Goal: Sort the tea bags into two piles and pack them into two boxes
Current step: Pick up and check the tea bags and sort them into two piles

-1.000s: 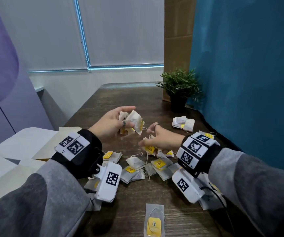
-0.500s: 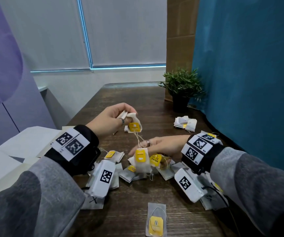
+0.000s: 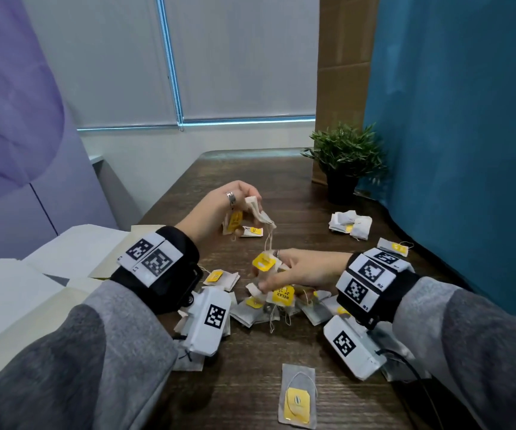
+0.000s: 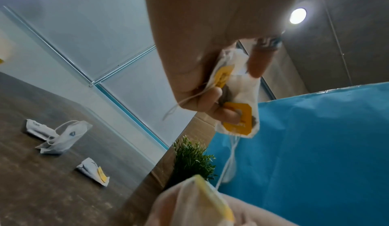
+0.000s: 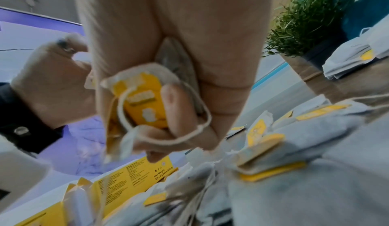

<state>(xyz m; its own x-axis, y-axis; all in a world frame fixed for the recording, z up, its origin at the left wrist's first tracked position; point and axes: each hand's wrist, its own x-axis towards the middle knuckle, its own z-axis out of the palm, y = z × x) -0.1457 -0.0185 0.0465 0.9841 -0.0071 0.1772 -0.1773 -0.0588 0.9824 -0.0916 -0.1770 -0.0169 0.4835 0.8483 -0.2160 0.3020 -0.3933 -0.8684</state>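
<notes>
My left hand (image 3: 235,206) is raised above the table and grips a small bunch of white tea bags (image 3: 258,209) with yellow tags (image 4: 238,119). Strings hang from the bunch down to my right hand (image 3: 276,270). Lower down, over the loose heap of tea bags (image 3: 281,308), that right hand curls round a tea bag with a yellow tag (image 5: 145,103), its string looped over one finger (image 5: 174,111). An open box (image 3: 48,268) lies at the left. A yellow printed box (image 5: 126,179) shows in the right wrist view.
A small pile of tea bags (image 3: 349,225) lies at the back right beside a potted plant (image 3: 343,162). One flat sachet (image 3: 297,398) lies near the front edge, and single bags (image 3: 394,247) near the blue curtain (image 3: 467,150). Dark wooden table (image 3: 250,169).
My left hand has lifted and turned its bunch of tea bags. The right hand has closed on a tea bag over the heap, with strings stretched between both hands.
</notes>
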